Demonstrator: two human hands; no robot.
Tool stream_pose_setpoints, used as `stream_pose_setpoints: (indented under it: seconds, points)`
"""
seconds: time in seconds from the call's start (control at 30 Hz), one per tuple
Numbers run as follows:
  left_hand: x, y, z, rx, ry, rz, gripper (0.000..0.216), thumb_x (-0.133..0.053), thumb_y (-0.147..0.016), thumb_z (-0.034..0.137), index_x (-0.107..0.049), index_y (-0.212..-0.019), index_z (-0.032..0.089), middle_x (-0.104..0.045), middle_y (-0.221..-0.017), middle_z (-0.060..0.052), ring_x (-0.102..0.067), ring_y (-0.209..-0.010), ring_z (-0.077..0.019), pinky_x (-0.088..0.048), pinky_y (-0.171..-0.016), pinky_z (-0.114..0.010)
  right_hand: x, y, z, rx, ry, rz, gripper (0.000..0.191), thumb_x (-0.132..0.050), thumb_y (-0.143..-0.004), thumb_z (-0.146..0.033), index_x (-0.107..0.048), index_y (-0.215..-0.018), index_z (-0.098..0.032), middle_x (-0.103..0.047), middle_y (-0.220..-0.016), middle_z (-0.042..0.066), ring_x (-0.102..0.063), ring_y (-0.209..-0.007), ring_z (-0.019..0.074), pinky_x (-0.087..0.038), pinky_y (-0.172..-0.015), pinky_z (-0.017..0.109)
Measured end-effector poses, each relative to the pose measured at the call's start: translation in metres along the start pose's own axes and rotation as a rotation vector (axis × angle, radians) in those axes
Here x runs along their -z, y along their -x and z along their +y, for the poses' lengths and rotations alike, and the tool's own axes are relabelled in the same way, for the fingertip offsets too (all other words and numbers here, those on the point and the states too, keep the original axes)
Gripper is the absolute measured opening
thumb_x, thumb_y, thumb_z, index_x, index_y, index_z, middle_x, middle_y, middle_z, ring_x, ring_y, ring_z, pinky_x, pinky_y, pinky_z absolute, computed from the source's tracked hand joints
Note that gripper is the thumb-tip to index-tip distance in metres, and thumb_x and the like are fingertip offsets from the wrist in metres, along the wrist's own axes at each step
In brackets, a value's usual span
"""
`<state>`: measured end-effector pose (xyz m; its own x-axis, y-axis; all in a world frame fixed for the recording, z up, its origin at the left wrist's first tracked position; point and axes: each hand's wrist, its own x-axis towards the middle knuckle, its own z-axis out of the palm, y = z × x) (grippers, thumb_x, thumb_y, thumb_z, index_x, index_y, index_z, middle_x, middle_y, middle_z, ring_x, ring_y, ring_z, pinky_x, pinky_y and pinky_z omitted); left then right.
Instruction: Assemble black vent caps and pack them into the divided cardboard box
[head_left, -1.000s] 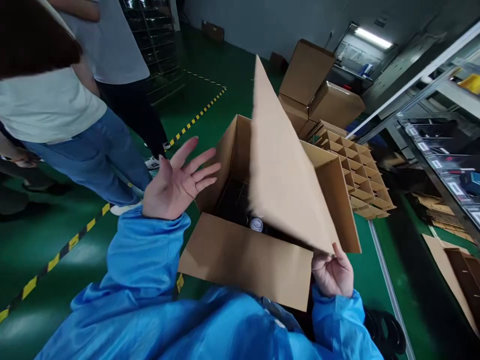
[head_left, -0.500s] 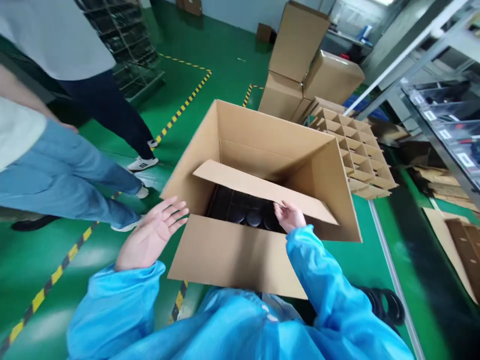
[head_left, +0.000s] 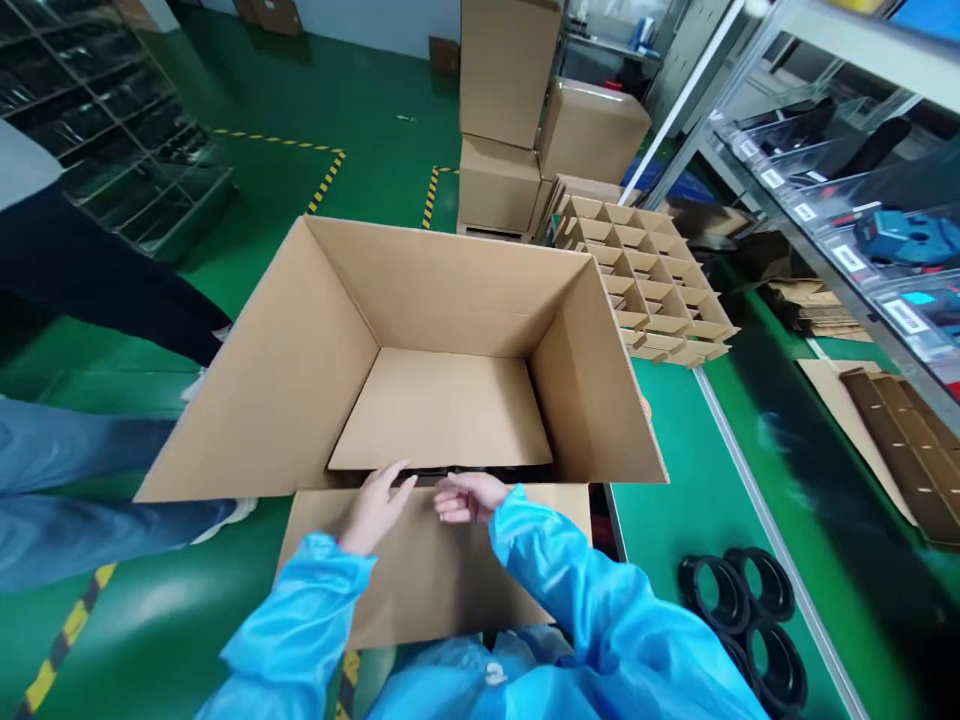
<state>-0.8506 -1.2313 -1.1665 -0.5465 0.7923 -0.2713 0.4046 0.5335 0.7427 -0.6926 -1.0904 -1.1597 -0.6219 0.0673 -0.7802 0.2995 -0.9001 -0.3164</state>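
Note:
A large open cardboard box (head_left: 285, 360) stands in front of me on the green floor. A flat cardboard sheet (head_left: 442, 410) lies level inside it, covering the dark items underneath. My left hand (head_left: 375, 505) reaches over the near wall, fingers stretched out and touching the sheet's near edge. My right hand (head_left: 466, 496) is beside it at the same edge, fingers loosely curled and apart, holding nothing. Both arms wear blue sleeves.
A cardboard cell divider (head_left: 645, 285) lies right of the box, with stacked closed boxes (head_left: 510, 120) behind. Black rings (head_left: 742, 610) lie on the floor at lower right. Shelving (head_left: 840, 200) runs along the right. Two people's legs (head_left: 82, 450) stand at the left.
The cardboard sheet, held upright then tilted, now lies flat inside the box. My right hand has let it go, and both hands have come together at its near edge.

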Motion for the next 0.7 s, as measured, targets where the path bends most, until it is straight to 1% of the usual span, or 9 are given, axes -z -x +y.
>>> stream_pose_setpoints:
  seconds: [0.07, 0.2, 0.3, 0.4, 0.5, 0.57, 0.63, 0.67, 0.7]
  points:
    - [-0.029, -0.028, 0.002, -0.062, -0.147, -0.104, 0.055, -0.042, -0.089, 0.046, -0.059, -0.130, 0.013, -0.059, -0.139, -0.018, -0.051, -0.133, -0.0302, -0.034, -0.117, -0.045, 0.010, 0.034, 0.003, -0.005, 0.096, -0.131, 0.038, -0.078, -0.081, -0.038, -0.063, -0.096, -0.006, -0.070, -0.079, 0.011, -0.071, -0.065, 0.0208, -0.060, -0.054, 0.033]
    - [-0.076, -0.076, 0.015, -0.054, -0.229, -0.248, 0.057, -0.054, -0.081, 0.036, -0.060, -0.129, 0.008, -0.057, -0.140, -0.021, -0.051, -0.133, -0.0335, -0.035, -0.116, -0.044, 0.049, 0.120, -0.002, 0.094, 0.324, -0.322, 0.053, -0.081, -0.073, -0.050, -0.065, -0.104, -0.010, -0.069, -0.085, 0.007, -0.072, -0.073, 0.0206, -0.060, -0.053, 0.031]
    - [-0.105, -0.097, 0.025, -0.027, -0.283, -0.302, 0.054, -0.056, -0.078, 0.033, -0.063, -0.125, 0.008, -0.061, -0.135, -0.022, -0.057, -0.128, -0.0337, -0.040, -0.112, -0.044, 0.089, 0.185, -0.028, 0.191, 0.452, -0.364, 0.048, -0.075, -0.080, -0.046, -0.068, -0.110, -0.009, -0.070, -0.094, 0.011, -0.073, -0.082, 0.0200, -0.060, -0.058, 0.028]
    - [-0.126, -0.102, 0.038, -0.046, -0.300, -0.316, 0.052, -0.052, -0.078, 0.034, -0.065, -0.122, 0.010, -0.065, -0.130, -0.019, -0.061, -0.123, -0.0303, -0.043, -0.110, -0.041, 0.134, 0.229, -0.075, 0.385, 0.523, -0.289, 0.046, -0.068, -0.087, -0.048, -0.070, -0.110, -0.008, -0.073, -0.098, 0.016, -0.073, -0.086, 0.0206, -0.061, -0.068, 0.032]
    - [-0.131, -0.093, 0.051, -0.092, -0.296, -0.279, 0.052, -0.042, -0.081, 0.037, -0.067, -0.121, 0.014, -0.066, -0.130, -0.016, -0.061, -0.123, -0.0270, -0.044, -0.111, -0.039, 0.173, 0.249, -0.127, 0.498, 0.592, -0.213, 0.051, -0.058, -0.094, -0.055, -0.070, -0.111, -0.009, -0.075, -0.084, 0.013, -0.073, -0.075, 0.0175, -0.060, -0.073, 0.031]
    - [-0.127, -0.083, 0.056, -0.113, -0.259, -0.219, 0.052, -0.039, -0.081, 0.041, -0.069, -0.117, 0.017, -0.068, -0.127, -0.013, -0.063, -0.121, -0.0269, -0.046, -0.110, -0.041, 0.190, 0.255, -0.158, 0.436, 0.718, -0.293, 0.050, -0.056, -0.095, -0.055, -0.071, -0.107, -0.008, -0.073, -0.073, 0.010, -0.070, -0.064, 0.0149, -0.058, -0.064, 0.026]
    - [-0.118, -0.071, 0.057, -0.111, -0.177, -0.140, 0.049, -0.042, -0.081, 0.047, -0.072, -0.110, 0.021, -0.072, -0.121, -0.010, -0.066, -0.117, -0.0285, -0.049, -0.107, -0.041, 0.200, 0.258, -0.189, 0.361, 0.856, -0.432, 0.048, -0.058, -0.094, -0.053, -0.072, -0.104, -0.008, -0.071, -0.072, 0.009, -0.067, -0.060, 0.0140, -0.055, -0.055, 0.023]
    - [-0.114, -0.065, 0.056, -0.096, -0.133, -0.099, 0.047, -0.045, -0.080, 0.049, -0.073, -0.106, 0.023, -0.073, -0.118, -0.009, -0.067, -0.114, -0.0293, -0.051, -0.106, -0.041, 0.204, 0.257, -0.207, 0.373, 0.898, -0.475, 0.049, -0.060, -0.093, -0.054, -0.072, -0.103, -0.008, -0.070, -0.073, 0.010, -0.067, -0.060, 0.0145, -0.055, -0.053, 0.024]
    - [-0.109, -0.058, 0.053, -0.075, -0.093, -0.062, 0.045, -0.047, -0.079, 0.050, -0.075, -0.102, 0.025, -0.074, -0.115, -0.007, -0.068, -0.113, -0.0299, -0.052, -0.105, -0.041, 0.208, 0.254, -0.227, 0.440, 0.922, -0.455, 0.051, -0.059, -0.092, -0.057, -0.071, -0.104, -0.008, -0.070, -0.075, 0.009, -0.066, -0.062, 0.0152, -0.055, -0.053, 0.025]
